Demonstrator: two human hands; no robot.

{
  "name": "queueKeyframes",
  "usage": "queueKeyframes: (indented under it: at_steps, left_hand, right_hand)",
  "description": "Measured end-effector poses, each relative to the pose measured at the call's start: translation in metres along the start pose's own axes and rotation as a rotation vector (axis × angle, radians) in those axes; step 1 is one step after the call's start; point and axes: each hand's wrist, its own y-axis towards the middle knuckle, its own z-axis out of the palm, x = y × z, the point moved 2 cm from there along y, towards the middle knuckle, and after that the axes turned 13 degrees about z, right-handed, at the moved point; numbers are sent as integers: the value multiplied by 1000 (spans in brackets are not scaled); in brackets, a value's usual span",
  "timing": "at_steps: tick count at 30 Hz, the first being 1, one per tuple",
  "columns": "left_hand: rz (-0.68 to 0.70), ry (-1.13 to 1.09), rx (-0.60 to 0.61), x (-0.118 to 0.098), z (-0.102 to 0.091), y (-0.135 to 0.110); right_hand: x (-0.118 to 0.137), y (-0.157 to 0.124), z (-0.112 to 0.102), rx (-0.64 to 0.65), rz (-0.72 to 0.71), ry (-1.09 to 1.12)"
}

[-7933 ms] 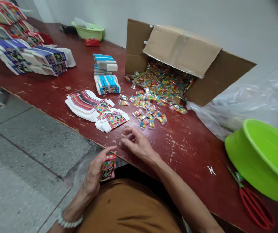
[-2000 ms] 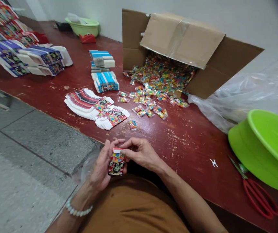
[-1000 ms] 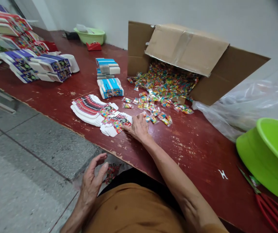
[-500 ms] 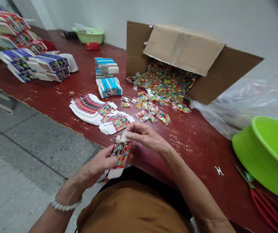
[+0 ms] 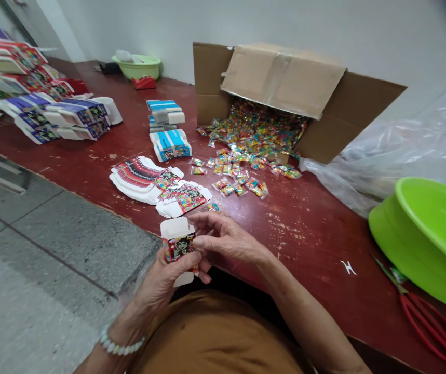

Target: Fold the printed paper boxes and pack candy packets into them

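The left hand (image 5: 168, 272) is closed around a small red box (image 5: 179, 249), thumb across its printed front, white flaps standing out at top and bottom. The box is in front of the person's brown top, by the near edge of the red table (image 5: 296, 249). The right hand (image 5: 225, 238) is at the box's right edge, fingers curled and thumb against it or just beside it; I can't tell whether it grips anything. A bracelet (image 5: 122, 349) of pale beads circles the left wrist.

Just past the right fingers lies a single sweet packet (image 5: 213, 207). Next to it, flat red cartons (image 5: 137, 179) spread in a fan, with blue bundles (image 5: 171, 145) behind. Further back, more packets spill from a cardboard box (image 5: 283, 78) tipped open toward us. Over to the right I see red-handled scissors (image 5: 427, 322) beside a bright green basin (image 5: 402, 221); far left, purple bundles (image 5: 77, 115) are stacked.
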Motion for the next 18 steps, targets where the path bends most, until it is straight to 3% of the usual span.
queueKeyframes:
  at_steps: [3,6,8,12,15,18]
  left_hand:
    - [34,5,-70,5,1,4]
    - [73,62,-110,5,3,7]
    - [126,75,-168,1,3,6]
    - [319,130,-315,-3,1,-1]
    - [434,212,-322,-5,2,-4]
    - [417,263,-296,-9,1,-3]
  right_hand:
    - [-8,-1,3,-170,32,-55]
    - [-7,0,-3,-462,-73,-215]
    - [-6,1,-8,-550,-117,-300]
    - [-10,3,-14,-558,-161,-232]
    - [-17,4,-10,-497,-210,-89]
    - [-22,4,-6,-434,-216,-28]
